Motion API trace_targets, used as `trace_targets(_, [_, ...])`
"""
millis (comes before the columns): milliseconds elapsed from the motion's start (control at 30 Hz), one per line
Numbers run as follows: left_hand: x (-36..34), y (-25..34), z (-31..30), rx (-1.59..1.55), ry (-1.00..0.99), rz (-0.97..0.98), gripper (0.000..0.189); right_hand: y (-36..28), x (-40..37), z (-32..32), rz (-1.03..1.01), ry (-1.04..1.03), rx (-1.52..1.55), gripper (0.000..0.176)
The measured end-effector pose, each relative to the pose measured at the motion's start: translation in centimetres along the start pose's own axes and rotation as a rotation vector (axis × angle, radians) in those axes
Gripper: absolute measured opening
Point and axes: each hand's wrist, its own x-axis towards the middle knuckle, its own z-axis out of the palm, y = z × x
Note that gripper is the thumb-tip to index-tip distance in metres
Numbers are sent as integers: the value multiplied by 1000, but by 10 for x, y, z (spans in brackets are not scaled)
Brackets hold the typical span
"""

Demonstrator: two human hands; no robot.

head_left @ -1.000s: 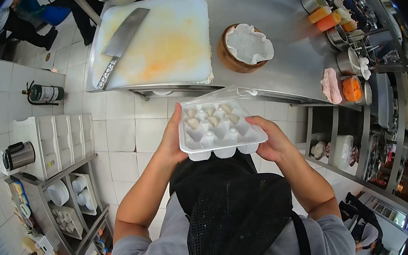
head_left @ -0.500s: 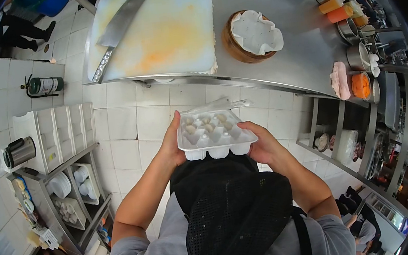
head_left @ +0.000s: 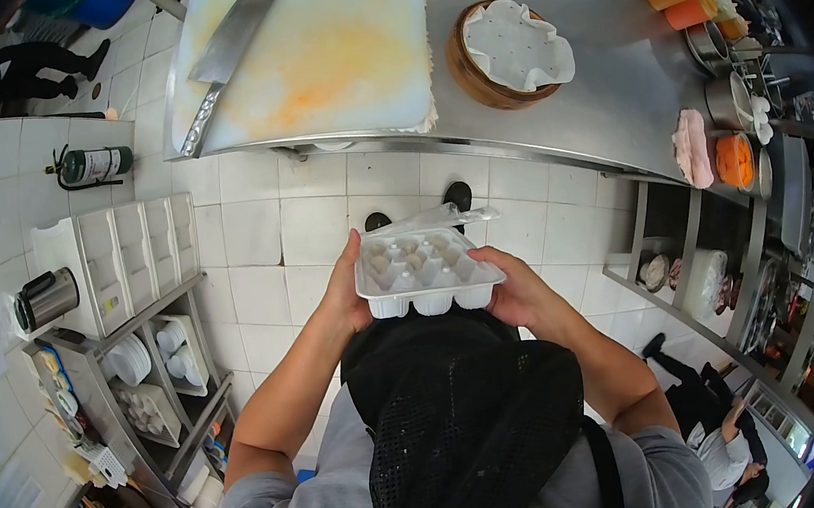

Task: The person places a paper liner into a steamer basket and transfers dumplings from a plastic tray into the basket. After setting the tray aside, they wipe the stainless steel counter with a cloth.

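I hold a white plastic tray [head_left: 426, 272] with moulded cups, several of them filled with pale dumplings, level in front of my apron. My left hand [head_left: 345, 286] grips its left edge and my right hand [head_left: 519, 286] grips its right edge. A peeled-back clear film [head_left: 433, 219] sticks up from the tray's far side. A bamboo steamer [head_left: 509, 52] lined with white paper sits on the steel counter [head_left: 598, 82] ahead.
A large white cutting board [head_left: 323, 48] with a cleaver [head_left: 229, 53] lies on the counter's left part. Metal pots and orange sauce containers [head_left: 690, 6] crowd the right side. A shelf rack [head_left: 130, 376] with dishes stands at left, a fire extinguisher [head_left: 86, 167] on the tiled floor. Other people stand far left and lower right.
The tray and both hands have drawn back from the counter toward my body; the counter, board and steamer have slid up in view, and my shoe tips now show past the tray.
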Motion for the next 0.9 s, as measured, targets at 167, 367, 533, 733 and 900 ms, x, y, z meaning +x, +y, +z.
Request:
trace_targets(167, [1,-3,4,10,11,-11,81,3,0,-9,-11,8,13,47])
trace_targets(367, [3,-5,10,10,12,-18,78,2,-4,-12,-36,5,15,46])
trace_targets(533, [0,0,19,84,-74,52,75,-7,-15,-2,-135,70,-71,50])
trace_targets(733, [-25,21,46,200,-259,233,72,-29,-44,38,-417,-64,-211,56])
trace_targets(900, [-40,41,76,284,-263,444,71,-34,-46,47,-655,-238,-390,65])
